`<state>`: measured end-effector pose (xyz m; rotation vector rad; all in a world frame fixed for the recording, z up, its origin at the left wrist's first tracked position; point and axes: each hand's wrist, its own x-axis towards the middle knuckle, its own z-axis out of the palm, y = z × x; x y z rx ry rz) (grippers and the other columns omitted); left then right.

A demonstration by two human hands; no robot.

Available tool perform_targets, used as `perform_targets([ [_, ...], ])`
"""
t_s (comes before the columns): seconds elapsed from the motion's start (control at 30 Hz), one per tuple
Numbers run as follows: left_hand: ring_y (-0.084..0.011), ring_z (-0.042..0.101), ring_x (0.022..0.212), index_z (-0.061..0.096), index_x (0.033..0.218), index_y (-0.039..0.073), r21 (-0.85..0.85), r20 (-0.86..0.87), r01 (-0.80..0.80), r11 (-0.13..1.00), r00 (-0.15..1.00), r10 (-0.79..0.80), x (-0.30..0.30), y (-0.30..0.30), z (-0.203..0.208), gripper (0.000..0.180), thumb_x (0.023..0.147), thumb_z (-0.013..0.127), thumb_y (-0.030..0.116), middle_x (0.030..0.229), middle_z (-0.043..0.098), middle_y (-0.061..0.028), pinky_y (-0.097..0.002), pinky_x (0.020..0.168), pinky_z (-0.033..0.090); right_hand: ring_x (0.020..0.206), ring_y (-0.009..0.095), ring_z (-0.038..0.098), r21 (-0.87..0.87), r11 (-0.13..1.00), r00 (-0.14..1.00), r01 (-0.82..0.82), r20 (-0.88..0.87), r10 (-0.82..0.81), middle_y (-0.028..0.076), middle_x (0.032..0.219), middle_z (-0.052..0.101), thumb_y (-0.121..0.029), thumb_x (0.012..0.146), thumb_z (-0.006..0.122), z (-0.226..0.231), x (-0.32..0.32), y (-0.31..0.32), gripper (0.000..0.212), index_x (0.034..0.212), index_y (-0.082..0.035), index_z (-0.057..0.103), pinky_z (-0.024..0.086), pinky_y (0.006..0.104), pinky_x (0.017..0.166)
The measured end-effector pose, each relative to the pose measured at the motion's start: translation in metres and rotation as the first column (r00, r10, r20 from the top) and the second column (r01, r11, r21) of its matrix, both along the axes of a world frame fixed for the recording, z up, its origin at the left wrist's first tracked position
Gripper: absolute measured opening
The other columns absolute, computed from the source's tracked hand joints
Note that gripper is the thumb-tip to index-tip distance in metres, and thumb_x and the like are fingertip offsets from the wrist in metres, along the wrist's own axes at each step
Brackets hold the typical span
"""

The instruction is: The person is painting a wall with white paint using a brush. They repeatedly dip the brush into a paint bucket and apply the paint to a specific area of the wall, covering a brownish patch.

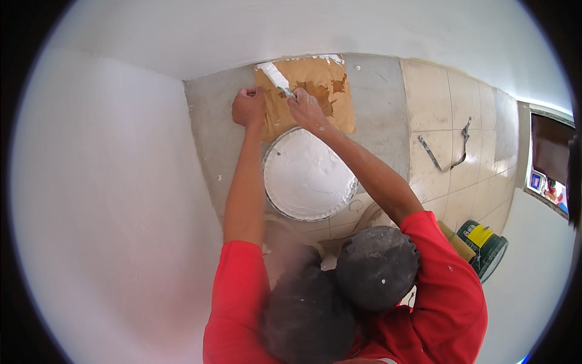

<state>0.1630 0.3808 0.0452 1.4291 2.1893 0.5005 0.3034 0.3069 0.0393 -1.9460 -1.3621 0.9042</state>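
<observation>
My right hand (307, 110) is closed round the handle of a flat paintbrush (274, 75), its head coated in white paint. The brush reaches up and left over a brown, paper-like sheet (297, 115) with dark wet stains and white paint along its far edge. At the sheet's left edge, my left hand (248, 106) is closed with curled fingers; what they hold, if anything, is hidden. Just nearer to me than the sheet stands a round tub (267, 182) full of thick white paint (310, 173).
White walls rise on the left (115, 164) and at the far side (303, 24). A dark strap (430, 153) lies on the floor tiles (430, 100) to the right. By my right elbow sits a dark green bucket (484, 246) with a yellow label. My dark knees (377, 267) are below the tub.
</observation>
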Motion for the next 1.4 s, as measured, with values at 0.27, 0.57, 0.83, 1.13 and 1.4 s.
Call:
perform_targets([
  [0.27, -0.0277, 0.075, 0.085, 0.078, 0.088, 0.018, -0.013, -0.002, 0.001, 1.0, 1.0, -0.001, -0.003, 0.0, -0.002, 0.03, 0.082, 0.074, 0.047, 0.088, 0.078, -0.0026, -0.0422, 0.074, 0.056, 0.095, 0.056, 0.063, -0.121, 0.988, 0.995, 0.096, -0.024, -0.1, 0.037, 0.097, 0.065, -0.029, 0.098, 0.053, 0.005, -0.016, 0.014, 0.034, 0.107, 0.003, 0.054, 0.049, 0.0632, 0.082],
  [0.57, -0.0266, 0.074, 0.085, 0.078, 0.087, 0.018, 0.002, 0.0, 0.002, 1.0, 1.0, -0.002, -0.003, 0.002, -0.006, 0.031, 0.081, 0.075, 0.048, 0.088, 0.078, -0.0025, -0.0424, 0.075, 0.055, 0.086, 0.054, 0.065, 0.046, 0.978, 0.979, 0.204, 0.01, -0.204, 0.033, 0.089, 0.066, -0.028, 0.1, 0.053, -0.002, 0.004, 0.002, 0.032, 0.103, 0.004, 0.056, 0.052, 0.0628, 0.076],
  [0.83, -0.0247, 0.074, 0.083, 0.078, 0.087, 0.018, 0.014, -0.02, 0.0, 1.0, 1.0, 0.0, -0.005, 0.001, -0.006, 0.033, 0.08, 0.076, 0.05, 0.087, 0.078, -0.001, -0.0417, 0.074, 0.055, 0.095, 0.055, 0.063, -0.092, 0.985, 0.983, 0.148, -0.097, -0.157, 0.035, 0.096, 0.066, -0.032, 0.098, 0.051, 0.0, -0.026, 0.009, 0.038, 0.101, 0.005, 0.06, 0.047, 0.063, 0.085],
  [1.13, -0.0238, 0.074, 0.081, 0.078, 0.086, 0.019, 0.047, -0.025, 0.007, 0.999, 1.0, -0.005, -0.011, 0.003, -0.014, 0.034, 0.08, 0.075, 0.052, 0.085, 0.078, 0.0005, -0.041, 0.073, 0.055, 0.094, 0.055, 0.064, -0.105, 0.971, 0.973, 0.215, -0.059, -0.222, 0.034, 0.097, 0.067, -0.028, 0.098, 0.054, 0.005, -0.019, 0.001, 0.034, 0.102, 0.004, 0.062, 0.049, 0.061, 0.084],
  [1.4, -0.0233, 0.074, 0.08, 0.079, 0.086, 0.019, 0.02, -0.033, 0.018, 1.0, 0.999, -0.017, -0.002, 0.002, -0.009, 0.032, 0.08, 0.076, 0.051, 0.084, 0.078, 0.0008, -0.0409, 0.073, 0.055, 0.095, 0.055, 0.063, 0.063, 0.972, 0.974, 0.225, -0.042, -0.223, 0.034, 0.097, 0.067, -0.03, 0.099, 0.054, -0.009, -0.026, 0.017, 0.035, 0.1, 0.003, 0.062, 0.048, 0.0618, 0.086],
])
